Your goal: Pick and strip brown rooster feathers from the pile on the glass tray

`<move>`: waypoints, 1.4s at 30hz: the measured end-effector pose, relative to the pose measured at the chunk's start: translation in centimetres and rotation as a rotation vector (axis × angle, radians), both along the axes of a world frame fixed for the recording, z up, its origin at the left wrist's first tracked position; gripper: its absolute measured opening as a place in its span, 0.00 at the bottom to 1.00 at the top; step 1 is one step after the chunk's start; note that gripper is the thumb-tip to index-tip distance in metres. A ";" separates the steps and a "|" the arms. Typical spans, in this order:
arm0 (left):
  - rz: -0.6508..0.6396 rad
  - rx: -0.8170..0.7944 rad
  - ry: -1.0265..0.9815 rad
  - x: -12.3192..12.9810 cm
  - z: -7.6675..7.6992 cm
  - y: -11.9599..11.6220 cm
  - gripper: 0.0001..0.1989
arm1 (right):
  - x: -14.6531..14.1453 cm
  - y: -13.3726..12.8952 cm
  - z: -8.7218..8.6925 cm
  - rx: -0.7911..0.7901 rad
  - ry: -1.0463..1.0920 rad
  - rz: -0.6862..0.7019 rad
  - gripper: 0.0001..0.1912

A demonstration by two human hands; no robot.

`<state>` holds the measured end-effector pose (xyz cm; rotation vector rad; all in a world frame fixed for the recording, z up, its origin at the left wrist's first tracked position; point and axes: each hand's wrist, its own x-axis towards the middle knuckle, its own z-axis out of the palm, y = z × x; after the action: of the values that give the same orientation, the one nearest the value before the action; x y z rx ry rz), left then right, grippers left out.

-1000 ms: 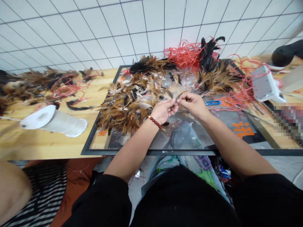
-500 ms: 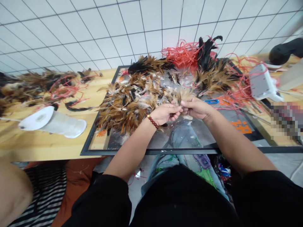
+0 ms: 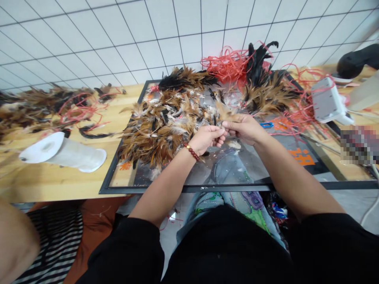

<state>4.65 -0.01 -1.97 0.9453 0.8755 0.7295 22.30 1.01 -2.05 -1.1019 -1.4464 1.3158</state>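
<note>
Over the framed glass panel (image 3: 201, 179), my two hands meet with fingertips nearly touching. My right hand (image 3: 244, 128) is closed, its thumb and forefinger pinching a small tuft of light brown feathers (image 3: 222, 112) that fans out away from me. Close beside it, my left hand (image 3: 207, 139) is also closed in a pinch at the base of the tuft; the exact spot it grips is hidden by the fingers. A beaded bracelet (image 3: 192, 152) circles the left wrist. Left of my hands lies a broad heap of brown feathers (image 3: 154, 138).
Red plastic string (image 3: 226, 63) is tangled at the back, beside black feathers (image 3: 257, 65). A white spool (image 3: 68, 152) lies on the wooden table (image 3: 53, 187) to the left. At right are a blue cutter (image 3: 267, 125) and a white box (image 3: 327, 100). A person sits at lower left.
My hands have stayed nearly in place, working at the feather tuft with small finger shifts. The tuft has moved slightly left. The whole view has shifted a little.
</note>
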 end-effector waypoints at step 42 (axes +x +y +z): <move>0.513 -0.031 -0.258 -0.5 0.2 1.0 0.07 | 0.9 0.7 -1.6 0.424 -0.729 -0.237 0.06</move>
<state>4.18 0.96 -1.81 0.5802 0.9037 1.2432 23.20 1.70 -3.66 -1.4697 -1.9181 0.3994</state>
